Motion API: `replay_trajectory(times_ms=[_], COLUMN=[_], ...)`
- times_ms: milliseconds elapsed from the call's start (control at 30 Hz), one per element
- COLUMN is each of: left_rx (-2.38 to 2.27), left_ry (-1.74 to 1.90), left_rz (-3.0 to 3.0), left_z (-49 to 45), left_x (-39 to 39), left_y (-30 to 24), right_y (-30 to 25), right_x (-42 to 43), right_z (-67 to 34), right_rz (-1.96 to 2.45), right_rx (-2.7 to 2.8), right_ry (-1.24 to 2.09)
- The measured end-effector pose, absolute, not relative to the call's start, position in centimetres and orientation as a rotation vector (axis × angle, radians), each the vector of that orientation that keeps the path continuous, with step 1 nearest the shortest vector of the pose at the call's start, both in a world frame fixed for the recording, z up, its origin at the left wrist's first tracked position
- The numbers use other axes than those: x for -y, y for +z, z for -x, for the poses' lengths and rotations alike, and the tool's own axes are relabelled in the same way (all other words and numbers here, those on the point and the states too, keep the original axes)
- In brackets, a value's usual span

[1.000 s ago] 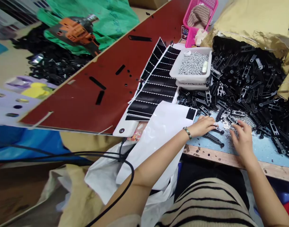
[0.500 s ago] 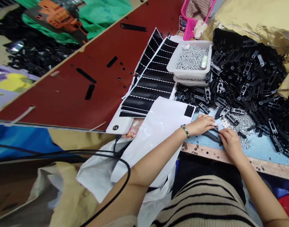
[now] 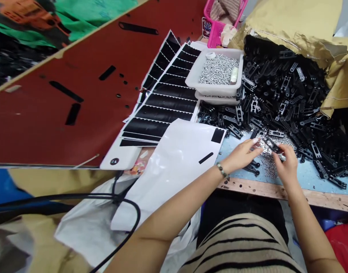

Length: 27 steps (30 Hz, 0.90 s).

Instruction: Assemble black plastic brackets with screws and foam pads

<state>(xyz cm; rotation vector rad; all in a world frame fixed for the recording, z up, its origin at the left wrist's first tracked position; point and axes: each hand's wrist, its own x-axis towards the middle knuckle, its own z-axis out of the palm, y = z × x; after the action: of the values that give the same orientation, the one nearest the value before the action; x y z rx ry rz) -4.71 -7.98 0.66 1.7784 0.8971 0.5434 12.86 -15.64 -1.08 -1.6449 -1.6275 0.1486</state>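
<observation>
My left hand (image 3: 242, 154), with a bead bracelet at the wrist, is lifted a little above the light blue table (image 3: 310, 175), its fingers pinched toward a small black bracket (image 3: 273, 146). My right hand (image 3: 287, 165) grips the same bracket from the right side. Beneath them lie loose silver screws (image 3: 269, 165) and two black brackets (image 3: 252, 168) near the wooden table edge. A big heap of black metal brackets (image 3: 287, 91) fills the table beyond my hands.
A white tray of screws (image 3: 216, 72) stands on a second tray at the heap's left. Sheets of black adhesive strips (image 3: 165, 102) and a white plastic bag (image 3: 174, 163) lie to the left. A red board (image 3: 62, 94), black cable (image 3: 77, 197), pink basket (image 3: 216, 19) and brown paper sack (image 3: 299, 26) surround the area.
Both hands rose from the table surface and came together on one black bracket. The camera view shifted to the right and slightly down.
</observation>
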Motion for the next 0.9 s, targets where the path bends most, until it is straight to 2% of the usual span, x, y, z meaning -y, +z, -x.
replay_trajectory(times_ms=[100, 233, 367, 500, 633, 900], left_rx=[-0.826, -0.874, -0.947, -0.835, -0.776, -0.827], left_ry=[0.663, 0.662, 0.543, 0.451, 0.469, 0.461], left_rz=[-1.491, -1.413, -1.755, -2.037, -2.176, -2.614], left_z=[1.7, 1.2, 2.9, 3.5, 3.6, 5.1], left_x=[8.1, 7.2, 7.0, 7.9, 8.5, 7.7], left_y=[1.2, 2.0, 2.3, 2.2, 2.2, 3.2], right_y=[-0.2, -0.5, -1.6, -0.7, 1.8, 4.2], right_x=[16.8, 18.8, 19.6, 18.3, 16.2, 14.9], right_z=[-12.9, -15.8, -17.2, -15.6, -13.8, -12.6], right_rz=[1.573, 1.847, 1.928, 1.715, 1.553, 1.46], right_rx=[1.727, 1.759, 1.827, 1.615, 1.658, 1.884], right_ry=[0.247, 0.113, 0.189, 0.321, 0.45, 0.413])
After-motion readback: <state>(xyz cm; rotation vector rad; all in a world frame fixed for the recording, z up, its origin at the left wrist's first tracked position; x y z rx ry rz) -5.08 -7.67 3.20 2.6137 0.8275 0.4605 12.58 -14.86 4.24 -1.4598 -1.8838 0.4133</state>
